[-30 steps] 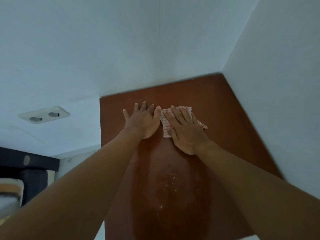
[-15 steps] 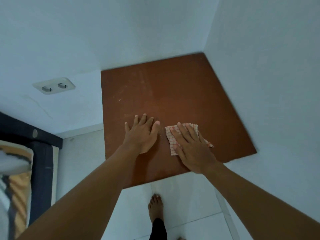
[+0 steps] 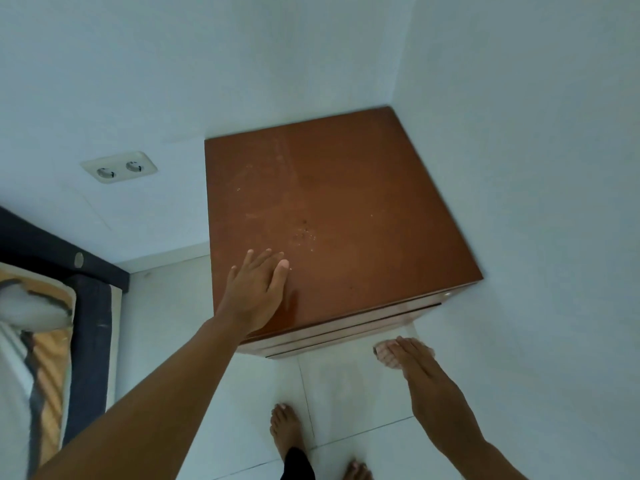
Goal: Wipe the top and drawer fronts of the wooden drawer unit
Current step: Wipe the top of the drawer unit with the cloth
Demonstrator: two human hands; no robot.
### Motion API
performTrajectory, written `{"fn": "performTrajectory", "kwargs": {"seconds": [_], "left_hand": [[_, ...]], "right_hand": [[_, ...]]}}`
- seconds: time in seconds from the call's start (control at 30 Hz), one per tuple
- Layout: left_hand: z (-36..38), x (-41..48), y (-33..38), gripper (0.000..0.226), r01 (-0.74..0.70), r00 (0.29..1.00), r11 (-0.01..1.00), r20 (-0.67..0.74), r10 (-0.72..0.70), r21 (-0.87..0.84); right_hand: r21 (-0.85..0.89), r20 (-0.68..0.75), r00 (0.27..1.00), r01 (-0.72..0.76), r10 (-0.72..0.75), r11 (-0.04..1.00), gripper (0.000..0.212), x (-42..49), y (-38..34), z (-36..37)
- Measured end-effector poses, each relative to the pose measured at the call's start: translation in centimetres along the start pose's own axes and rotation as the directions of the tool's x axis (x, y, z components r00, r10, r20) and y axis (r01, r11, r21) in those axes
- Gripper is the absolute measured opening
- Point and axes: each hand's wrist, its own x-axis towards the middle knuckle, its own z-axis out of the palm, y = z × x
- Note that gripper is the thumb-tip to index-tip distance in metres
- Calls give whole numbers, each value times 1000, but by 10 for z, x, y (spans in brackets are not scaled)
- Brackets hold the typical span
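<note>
Reddish-brown wood forms the flat top of the drawer unit (image 3: 332,216), which is set into a corner where two pale walls meet; its back and right sides are touching or just beside those walls. Pale specks and faint streaks are seen on the top near its middle. A double wall socket (image 3: 119,167) is mounted on the wall to the left of the unit, and a bed (image 3: 52,306) with a dark frame and patterned bedding is seen further left and lower. The floor (image 3: 346,386) in front of the unit is laid with white tiles, and bare feet (image 3: 285,427) are seen on it.

The left hand (image 3: 254,292) is laid flat on the top near its front left corner, fingers spread and nothing grasped. The right hand (image 3: 407,355) is held off the unit, below and in front of its front right corner, level with the drawer fronts (image 3: 346,332). A checked cloth (image 3: 382,355) is pressed under its extended fingers; only a small blurred part of the cloth is visible.

Most of the top, from the left hand to the back edge, is left uncovered. Open floor lies along the front edge of the unit, while the right side is closed off by the wall.
</note>
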Motion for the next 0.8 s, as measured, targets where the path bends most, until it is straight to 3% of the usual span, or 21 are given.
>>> {"fn": "performTrajectory", "kwargs": {"seconds": [0.1, 0.27, 0.37, 0.5, 0.67, 0.8], "left_hand": [[-14, 14, 0, 72, 6, 1000, 1000, -18, -6, -2], [-42, 57, -8, 78, -17, 998, 1000, -66, 17, -10], [-61, 96, -21, 85, -37, 996, 999, -80, 37, -4], [-86, 159, -44, 89, -76, 994, 997, -76, 76, 7], [-116, 246, -77, 70, -42, 999, 999, -22, 42, 19], [-122, 273, -81, 58, -46, 999, 997, 32, 44, 68]], "right_hand": [[39, -74, 995, 75, -72, 996, 51, 36, -17, -17], [196, -237, 971, 89, -41, 977, 43, 176, -60, -48], [195, -161, 986, 1, 31, 981, 45, 274, -80, -51], [155, -97, 995, 12, 3, 988, 45, 393, -103, -40], [118, -13, 999, 32, -31, 992, 45, 522, -125, -7], [45, 129, 990, 57, -62, 997, 47, 558, -120, 10]]}}
